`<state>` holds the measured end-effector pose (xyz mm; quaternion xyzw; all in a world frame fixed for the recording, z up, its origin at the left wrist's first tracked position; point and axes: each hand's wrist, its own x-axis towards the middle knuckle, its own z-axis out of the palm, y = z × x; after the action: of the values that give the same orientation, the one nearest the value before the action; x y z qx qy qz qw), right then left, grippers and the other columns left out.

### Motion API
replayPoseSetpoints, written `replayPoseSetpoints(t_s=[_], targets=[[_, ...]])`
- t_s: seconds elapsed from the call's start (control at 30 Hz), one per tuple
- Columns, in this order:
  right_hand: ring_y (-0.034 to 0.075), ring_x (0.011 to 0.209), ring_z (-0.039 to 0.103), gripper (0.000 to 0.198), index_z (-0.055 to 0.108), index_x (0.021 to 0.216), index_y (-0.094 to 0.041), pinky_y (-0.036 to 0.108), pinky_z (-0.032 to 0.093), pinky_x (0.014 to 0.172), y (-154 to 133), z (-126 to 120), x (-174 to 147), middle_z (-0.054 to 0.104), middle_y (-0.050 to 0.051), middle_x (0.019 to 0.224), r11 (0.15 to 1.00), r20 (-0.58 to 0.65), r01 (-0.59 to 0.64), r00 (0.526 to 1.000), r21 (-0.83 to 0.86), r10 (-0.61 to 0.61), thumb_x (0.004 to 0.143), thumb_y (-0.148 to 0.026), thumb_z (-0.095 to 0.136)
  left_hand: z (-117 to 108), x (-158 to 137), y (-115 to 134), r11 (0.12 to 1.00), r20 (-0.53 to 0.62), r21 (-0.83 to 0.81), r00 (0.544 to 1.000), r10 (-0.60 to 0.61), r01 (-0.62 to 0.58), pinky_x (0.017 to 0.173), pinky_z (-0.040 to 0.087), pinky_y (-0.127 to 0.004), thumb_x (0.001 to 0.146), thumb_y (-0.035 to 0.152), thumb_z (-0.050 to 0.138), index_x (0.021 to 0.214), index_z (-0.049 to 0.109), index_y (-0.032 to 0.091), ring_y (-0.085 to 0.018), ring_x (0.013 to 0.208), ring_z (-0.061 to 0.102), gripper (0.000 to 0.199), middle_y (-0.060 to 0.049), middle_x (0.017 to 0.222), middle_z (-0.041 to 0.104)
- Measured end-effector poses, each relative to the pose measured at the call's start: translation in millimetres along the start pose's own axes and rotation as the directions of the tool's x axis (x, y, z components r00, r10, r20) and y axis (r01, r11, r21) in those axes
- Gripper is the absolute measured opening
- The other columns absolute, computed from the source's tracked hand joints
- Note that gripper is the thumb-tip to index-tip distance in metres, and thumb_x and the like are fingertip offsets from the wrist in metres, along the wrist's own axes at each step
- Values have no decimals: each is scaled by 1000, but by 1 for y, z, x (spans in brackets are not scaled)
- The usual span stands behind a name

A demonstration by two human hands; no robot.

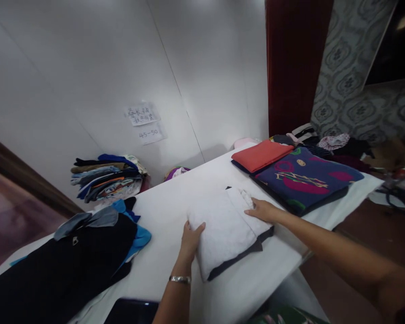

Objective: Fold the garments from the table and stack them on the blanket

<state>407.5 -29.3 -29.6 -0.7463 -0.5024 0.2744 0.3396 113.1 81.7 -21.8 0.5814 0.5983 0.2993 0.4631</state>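
A folded white garment with a dark underside lies on the white table in front of me. My left hand grips its left edge, thumb on top and the other fingers partly hidden along the side. At the opposite side, my right hand holds the right edge near some gathered white fabric, its thumb pressed on the cloth. Dark fabric shows beneath the white layer at the front and right. A silver bracelet circles my left wrist.
Left on the table lies a black zipped garment over blue clothes. A dark phone or tablet rests at the near edge. Folded red and patterned navy garments sit at right. A clothes stack stands beyond.
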Motion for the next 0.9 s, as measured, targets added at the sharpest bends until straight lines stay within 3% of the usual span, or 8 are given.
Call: replayPoseSetpoints(t_s=[0.1, 0.23, 0.3, 0.37, 0.47, 0.67, 0.83, 0.9], targets=[[36, 139, 35, 88, 36, 148, -11, 51, 28, 113, -25, -8, 6, 40, 21, 149, 963, -74, 142, 984, -230, -162, 75, -49, 67, 0, 0, 16, 942, -28, 270, 977, 213, -198, 116, 31, -39, 80, 33, 67, 142, 38, 13, -28, 140, 36, 72, -17, 150, 40], [27, 148, 12, 81, 29, 152, -18, 46, 16, 118, -70, 4, 24, 18, 12, 160, 827, 24, 479, 869, -294, -495, 86, -60, 50, 16, 2, 39, 717, 56, 569, 889, 455, -403, 119, 19, -44, 87, 43, 56, 142, 41, 15, -28, 147, 19, 63, -16, 157, 27], [28, 148, 10, 77, 32, 151, -22, 51, 11, 118, -79, 17, 38, 17, 10, 160, 817, 130, 500, 866, -289, -484, 87, -63, 46, 27, 6, 43, 622, 152, 665, 890, 430, -413, 117, 18, -50, 90, 47, 51, 137, 47, 16, -30, 146, 22, 56, -16, 155, 32], [30, 147, 14, 71, 39, 148, -23, 57, 7, 116, -76, 30, 52, 24, 11, 158, 848, 229, 435, 897, -303, -378, 88, -61, 46, 35, 11, 39, 583, 232, 692, 896, 379, -426, 115, 20, -52, 92, 46, 48, 130, 54, 16, -31, 143, 30, 48, -16, 149, 42], [32, 146, 19, 64, 47, 142, -21, 60, 6, 114, -59, 44, 67, 32, 14, 155, 884, 281, 361, 918, -298, -280, 89, -57, 48, 39, 18, 31, 607, 264, 654, 888, 376, -451, 114, 25, -47, 93, 44, 47, 122, 60, 16, -29, 138, 39, 43, -16, 142, 52], [27, 146, 21, 65, 55, 136, -24, 52, 7, 118, -43, 47, 76, 37, 8, 153, 943, 214, 302, 939, -137, -270, 84, -63, 51, 37, 21, 27, 656, 234, 632, 909, 346, -413, 115, 21, -49, 92, 44, 46, 127, 57, 16, -29, 141, 32, 46, -15, 147, 46], [24, 148, 15, 75, 47, 143, -20, 41, 13, 120, -23, 25, 59, 25, 8, 158, 989, -28, 126, 992, 81, -124, 82, -63, 55, 22, 19, 16, 857, 54, 414, 948, 314, -308, 119, 20, -38, 95, 39, 41, 133, 52, 14, -24, 143, 31, 47, -14, 151, 40], [27, 145, 23, 81, 39, 148, -18, 43, 20, 118, -9, 15, 41, 27, 12, 157, 980, -62, 26, 998, 198, -14, 81, -62, 56, 12, 16, 6, 939, -32, 281, 976, 215, -197, 118, 24, -35, 95, 41, 39, 137, 48, 10, -24, 141, 35, 52, -16, 150, 41]])
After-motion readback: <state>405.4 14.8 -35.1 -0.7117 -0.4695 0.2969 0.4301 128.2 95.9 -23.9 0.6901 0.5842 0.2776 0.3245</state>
